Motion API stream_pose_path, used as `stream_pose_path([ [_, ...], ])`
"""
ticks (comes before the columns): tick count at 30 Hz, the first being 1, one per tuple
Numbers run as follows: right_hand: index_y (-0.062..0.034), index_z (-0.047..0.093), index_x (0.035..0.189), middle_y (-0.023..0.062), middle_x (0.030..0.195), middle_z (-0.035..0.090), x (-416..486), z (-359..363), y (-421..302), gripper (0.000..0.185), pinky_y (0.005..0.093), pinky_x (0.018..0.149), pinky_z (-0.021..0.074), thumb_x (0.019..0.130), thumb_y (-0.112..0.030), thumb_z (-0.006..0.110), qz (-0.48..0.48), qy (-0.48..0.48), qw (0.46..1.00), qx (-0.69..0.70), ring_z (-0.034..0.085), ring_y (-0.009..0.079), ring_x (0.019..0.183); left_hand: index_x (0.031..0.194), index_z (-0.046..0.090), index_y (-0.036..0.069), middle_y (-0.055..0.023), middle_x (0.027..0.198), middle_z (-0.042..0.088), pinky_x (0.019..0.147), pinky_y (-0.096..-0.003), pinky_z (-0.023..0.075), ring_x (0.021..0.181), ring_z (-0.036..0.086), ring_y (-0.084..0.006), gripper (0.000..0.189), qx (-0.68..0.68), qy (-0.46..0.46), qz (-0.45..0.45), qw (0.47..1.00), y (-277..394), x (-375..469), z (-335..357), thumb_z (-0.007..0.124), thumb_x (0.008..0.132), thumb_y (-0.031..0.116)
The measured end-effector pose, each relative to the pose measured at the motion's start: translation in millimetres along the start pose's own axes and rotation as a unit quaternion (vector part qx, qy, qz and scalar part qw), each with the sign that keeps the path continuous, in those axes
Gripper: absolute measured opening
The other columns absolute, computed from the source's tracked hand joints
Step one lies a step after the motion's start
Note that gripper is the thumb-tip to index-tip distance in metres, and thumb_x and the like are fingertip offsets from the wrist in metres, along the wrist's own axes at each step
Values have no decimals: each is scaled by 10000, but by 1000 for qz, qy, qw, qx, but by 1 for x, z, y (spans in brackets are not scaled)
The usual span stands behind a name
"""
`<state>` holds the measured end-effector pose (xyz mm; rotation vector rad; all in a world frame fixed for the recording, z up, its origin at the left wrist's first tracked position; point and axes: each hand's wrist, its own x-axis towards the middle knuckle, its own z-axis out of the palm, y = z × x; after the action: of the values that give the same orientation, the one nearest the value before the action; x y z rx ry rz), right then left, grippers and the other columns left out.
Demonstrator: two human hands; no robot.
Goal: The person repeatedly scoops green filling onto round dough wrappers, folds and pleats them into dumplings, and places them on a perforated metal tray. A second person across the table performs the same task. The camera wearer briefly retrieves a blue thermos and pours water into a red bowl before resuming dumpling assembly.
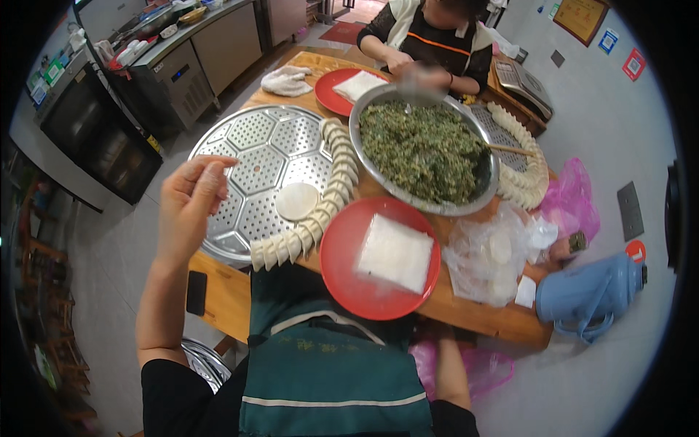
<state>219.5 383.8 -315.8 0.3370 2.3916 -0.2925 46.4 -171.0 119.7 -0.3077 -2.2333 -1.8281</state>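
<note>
My left hand (pixel 199 183) is raised over the left side of a round perforated metal tray (pixel 256 150), fingers loosely curled and nothing visible in them. On the tray lies one flat round dough wrapper (pixel 297 201), beside a curved row of pleated dumplings (pixel 333 196) along the right edge. A red plate (pixel 341 278) before me bears a folded white cloth (pixel 396 254). Behind it stands a metal bowl (pixel 377 183) of chopped green filling (pixel 426 150). My right forearm reaches down past the table's front edge; that hand is hidden in shadow near a pink plastic bag (pixel 483 368).
Across the table a person works with blurred hands near the bowl. A second red plate (pixel 327 93), a white towel (pixel 286 81) and another dumpling tray (pixel 505 136) lie further back. At right are clear plastic bags (pixel 480 257) and a blue thermos jug (pixel 584 297); a phone (pixel 196 293) lies at left.
</note>
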Motion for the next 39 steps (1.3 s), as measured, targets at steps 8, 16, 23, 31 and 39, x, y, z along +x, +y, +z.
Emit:
stream_pose_path([
  [8,-71,720,1282,264,1364,650,-156,-95,-28,589,442,1058,512,874,-495,691,61,79,992,82,642,392,1257,1084,721,-11,-5,786,608,628,-223,436,710,551,-58,125,160,-7,-7,987,-41,-18,-17,699,983,59],
  [16,31,678,955,88,766,695,-295,-188,-116,179,295,674,509,983,-145,693,-31,350,853,387,652,158,699,951,692,-4,-142,919,649,770,-386,548,872,671,-318,86,299,-214,94,925,-119,14,27,732,878,18],
  [23,44,675,1028,71,873,688,-282,-210,-153,124,276,760,533,999,-75,651,-84,361,857,357,655,125,803,940,667,42,-120,952,619,841,-421,546,1027,617,-335,188,361,-298,136,873,-141,23,43,782,794,74],
  [31,44,687,1088,72,902,703,-244,-244,-160,136,264,780,515,981,-28,645,-111,296,866,387,646,119,829,859,701,-19,-123,908,644,793,-381,544,869,657,-317,86,263,-283,48,921,-144,31,42,771,813,2],
  [39,52,695,1086,101,908,714,-232,-241,-144,156,274,722,529,947,-17,697,-84,308,856,407,655,128,790,1042,678,-23,-98,1075,734,904,-345,561,997,694,-164,140,-60,-136,-215,965,-106,43,41,620,1041,105],
])
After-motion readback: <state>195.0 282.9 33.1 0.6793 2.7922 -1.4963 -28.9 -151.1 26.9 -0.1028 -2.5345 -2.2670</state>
